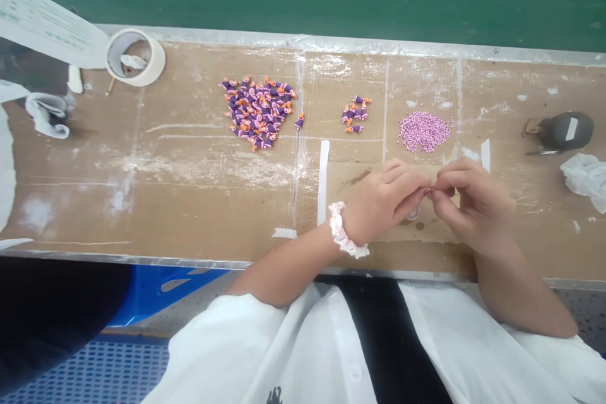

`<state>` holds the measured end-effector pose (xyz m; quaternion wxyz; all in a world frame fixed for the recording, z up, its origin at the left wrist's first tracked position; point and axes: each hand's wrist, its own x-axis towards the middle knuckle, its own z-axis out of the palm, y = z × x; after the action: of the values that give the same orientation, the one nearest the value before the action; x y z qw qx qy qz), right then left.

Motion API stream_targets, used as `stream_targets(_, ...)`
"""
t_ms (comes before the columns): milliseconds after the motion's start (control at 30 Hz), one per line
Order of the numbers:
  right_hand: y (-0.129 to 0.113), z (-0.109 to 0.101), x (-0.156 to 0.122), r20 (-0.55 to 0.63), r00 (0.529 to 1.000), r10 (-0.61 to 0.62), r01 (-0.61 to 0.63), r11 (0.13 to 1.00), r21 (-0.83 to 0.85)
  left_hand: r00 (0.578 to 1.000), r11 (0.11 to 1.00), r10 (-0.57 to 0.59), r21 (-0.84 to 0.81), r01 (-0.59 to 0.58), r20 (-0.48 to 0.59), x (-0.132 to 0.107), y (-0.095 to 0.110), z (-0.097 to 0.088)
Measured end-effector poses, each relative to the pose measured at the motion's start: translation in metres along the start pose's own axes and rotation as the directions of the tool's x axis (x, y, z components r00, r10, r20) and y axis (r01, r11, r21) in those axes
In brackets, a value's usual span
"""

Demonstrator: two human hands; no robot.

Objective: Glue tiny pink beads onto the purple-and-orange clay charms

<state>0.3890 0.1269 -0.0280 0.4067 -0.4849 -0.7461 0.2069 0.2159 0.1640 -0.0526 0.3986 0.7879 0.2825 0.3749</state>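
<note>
My left hand [386, 199] and my right hand [466, 202] meet fingertip to fingertip above the brown worktable [189, 189]. Both are closed in a pinch on something too small to name. A white and pink scrunchie [341, 231] circles my left wrist. A small clear round thing [413, 213] lies on the table just under the fingers. Farther back are a big pile of purple, pink and orange pieces [258, 110], a small cluster of the same pieces [355, 115], and a heap of tiny pink beads [423, 131].
A roll of tape [136, 57] and a paper sheet [42, 22] sit at the back left, with white wrapping [47, 112] beside them. A dark grey object [563, 131] and crumpled white plastic [587, 177] lie at the right. Green floor lies beyond the table's far edge.
</note>
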Motion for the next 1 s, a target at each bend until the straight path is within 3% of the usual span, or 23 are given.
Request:
stream_targets(333,-0.004,-0.006,0.002,0.03,0.998,0.048,-0.051,0.99,0.13,0.997,0.999,0.028,-0.021,-0.027,0.066,0.002,0.001,0.005)
stream_targets(433,-0.004,-0.007,-0.001,0.016,0.997,0.07,-0.072,0.985,0.159,0.994,0.999,0.054,-0.003,-0.054,0.095,0.006,0.001,-0.002)
stream_targets(500,-0.003,-0.009,-0.003,-0.014,0.996,0.092,-0.089,0.984,0.152,0.998,0.99,-0.038,0.139,0.031,0.05,0.01,-0.005,-0.017)
stream_targets(533,-0.002,-0.01,-0.003,-0.014,0.995,0.097,-0.095,0.987,0.133,0.991,0.96,-0.13,0.249,0.13,-0.017,0.012,-0.009,-0.027)
stream_targets(567,-0.001,-0.012,-0.003,0.0,0.996,0.09,-0.089,0.991,0.1,0.964,0.896,-0.233,0.357,0.263,-0.125,0.013,-0.015,-0.039)
stream_targets(633,0.002,-0.017,-0.002,0.074,0.997,0.024,-0.023,1.0,-0.008,0.843,0.684,-0.411,0.495,0.536,-0.346,0.015,-0.029,-0.064)
stream_targets(700,0.005,-0.02,0.0,0.201,0.977,-0.069,0.098,0.985,-0.139,0.718,0.478,-0.507,0.537,0.695,-0.477,0.015,-0.043,-0.086)
stream_targets(733,0.006,-0.022,0.001,0.267,0.957,-0.112,0.167,0.966,-0.195,0.675,0.411,-0.556,0.545,0.731,-0.485,0.014,-0.049,-0.094)
stream_targets(800,0.007,-0.022,0.004,0.386,0.907,-0.168,0.284,0.921,-0.266,0.626,0.356,-0.618,0.541,0.762,-0.475,0.013,-0.056,-0.104)
stream_targets(900,0.004,-0.021,0.005,0.477,0.86,-0.18,0.355,0.883,-0.307,0.58,0.33,-0.67,0.513,0.792,-0.464,0.015,-0.056,-0.107)
stream_targets(1000,0.002,-0.019,0.004,0.517,0.838,-0.176,0.371,0.878,-0.303,0.571,0.275,-0.684,0.565,0.778,-0.454,0.019,-0.052,-0.102)
